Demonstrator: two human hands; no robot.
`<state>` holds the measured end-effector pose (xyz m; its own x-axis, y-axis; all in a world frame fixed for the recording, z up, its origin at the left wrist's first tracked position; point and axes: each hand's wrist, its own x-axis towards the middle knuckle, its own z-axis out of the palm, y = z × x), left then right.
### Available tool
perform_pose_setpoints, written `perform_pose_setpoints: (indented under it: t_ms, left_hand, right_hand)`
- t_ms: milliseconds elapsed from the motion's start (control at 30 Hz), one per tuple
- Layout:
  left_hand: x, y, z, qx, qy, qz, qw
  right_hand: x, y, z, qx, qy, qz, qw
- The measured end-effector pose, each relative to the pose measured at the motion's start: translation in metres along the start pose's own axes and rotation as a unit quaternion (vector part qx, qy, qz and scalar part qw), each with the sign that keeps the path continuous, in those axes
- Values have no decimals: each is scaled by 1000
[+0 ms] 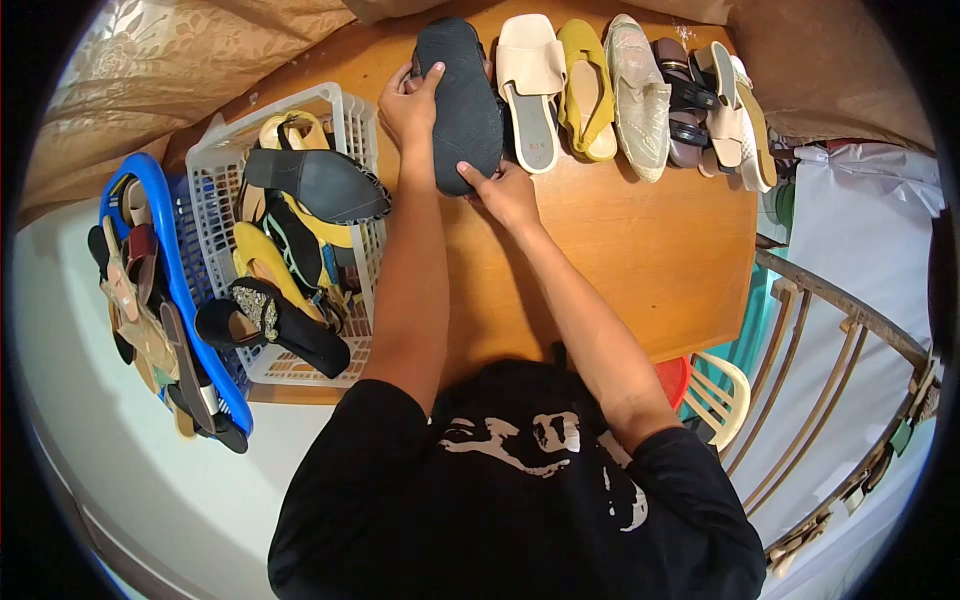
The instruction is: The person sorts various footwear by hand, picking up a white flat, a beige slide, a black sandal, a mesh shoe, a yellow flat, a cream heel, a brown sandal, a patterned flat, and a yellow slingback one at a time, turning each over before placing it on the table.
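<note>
A black sandal [462, 110] is at the table's far side, its dark sole facing up. My left hand [410, 105] grips its left edge near the far end, thumb on the sole. At the near end my right hand [507, 195] closes on it, thumb also on the sole. Its upper is hidden beneath. Just right of it lies a cream slide [529, 90], followed by a mustard slingback shoe [588, 90], a pale lace shoe [637, 100], dark strappy sandals [685, 105] and a beige sandal [726, 110].
Left of my arms, a white plastic basket [212, 215] holds several mixed shoes, a black one [320, 185] on top. Beyond it, a blue basket [195, 315] is full of footwear. A red stool [673, 380] and wooden rack [825, 290] stand right of the wooden table [620, 250].
</note>
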<state>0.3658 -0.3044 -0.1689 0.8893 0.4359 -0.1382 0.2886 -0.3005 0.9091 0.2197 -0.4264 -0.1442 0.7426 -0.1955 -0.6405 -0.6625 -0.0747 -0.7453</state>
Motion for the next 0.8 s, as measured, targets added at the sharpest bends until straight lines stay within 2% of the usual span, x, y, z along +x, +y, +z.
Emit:
perform_pose_setpoints:
  t_ms: [67,100,200,300,333,367,467,533,567,633,667,733,800]
  left_hand:
    - [6,-18,7,10,12,45,999]
    - [4,-22,5,-12,0,35,999]
    - [-9,-14,-5,-107,-57,9,993]
    - [-38,-29,-10,-206,-104,94,969]
    - [-52,-29,-17,-216,-109,85,966]
    - [-73,-30,-25,-179,-78,2,981]
    - [-121,-75,-34,-120,-55,60,989]
    - [-174,-71,-60,-47,-83,62,993]
    - [-203,-66,-73,-75,-118,8,990]
    - [-250,-71,-100,-103,-173,-33,979]
    - [-266,-80,-112,-105,-195,-18,975]
    - [-297,-77,-146,-159,-234,-51,958]
    - [-314,-73,-177,-187,-268,-70,942]
  right_hand:
    - [10,13,-1,2,-54,53,997]
    - [9,14,-2,3,-80,80,994]
    - [-9,21,-9,6,-124,5,992]
    - [-29,60,-5,-3,-128,-70,989]
    - [-46,61,-9,35,-164,-54,984]
    - [-63,66,-10,51,-171,-53,983]
    - [-103,83,-17,83,-194,-53,976]
    - [-134,87,-25,88,-213,-44,972]
    - [-146,87,-30,93,-230,-42,968]
    - [-169,87,-37,104,-264,-38,958]
    - [-180,88,-39,96,-272,-59,956]
    - [-197,86,-42,80,-284,-102,950]
    - [-213,79,-44,72,-285,-89,952]
